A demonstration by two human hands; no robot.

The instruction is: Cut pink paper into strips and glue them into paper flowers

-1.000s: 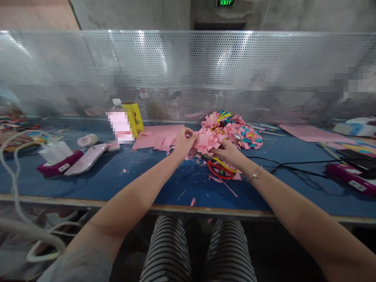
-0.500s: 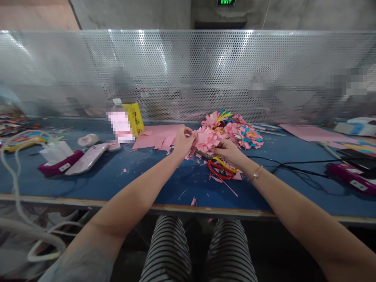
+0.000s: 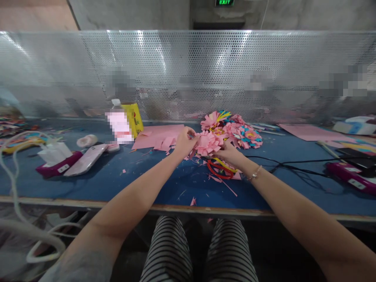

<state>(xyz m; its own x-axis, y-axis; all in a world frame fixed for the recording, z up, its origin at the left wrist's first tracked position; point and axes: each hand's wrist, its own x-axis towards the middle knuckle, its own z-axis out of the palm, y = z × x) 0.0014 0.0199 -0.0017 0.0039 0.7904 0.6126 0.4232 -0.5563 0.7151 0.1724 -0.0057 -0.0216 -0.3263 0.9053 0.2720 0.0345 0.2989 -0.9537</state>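
A pink paper flower (image 3: 208,143) with layered, cut petals is held between my two hands above the table. My left hand (image 3: 186,141) is closed at its left edge, thumb and forefinger pinching the petals. My right hand (image 3: 231,153) grips the flower from the right and below, its fingertips partly hidden by petals. Below the flower lie scissors (image 3: 221,171) with red and yellow handles, their blades mostly covered. Just behind my right hand rests a pile of finished-looking paper flowers (image 3: 239,131) in pink, blue and yellow.
Pink paper sheets (image 3: 160,135) lie behind my left hand, with scraps around. A bottle (image 3: 120,125) and yellow packet (image 3: 135,119) stand further left, near a phone (image 3: 86,159) and purple power strip (image 3: 58,166). Black cables (image 3: 284,162) cross the right side. A perforated metal screen (image 3: 176,70) bounds the back.
The flower has turned slightly so its petals face more toward me. Both hands keep hold of it and have shifted only a little.
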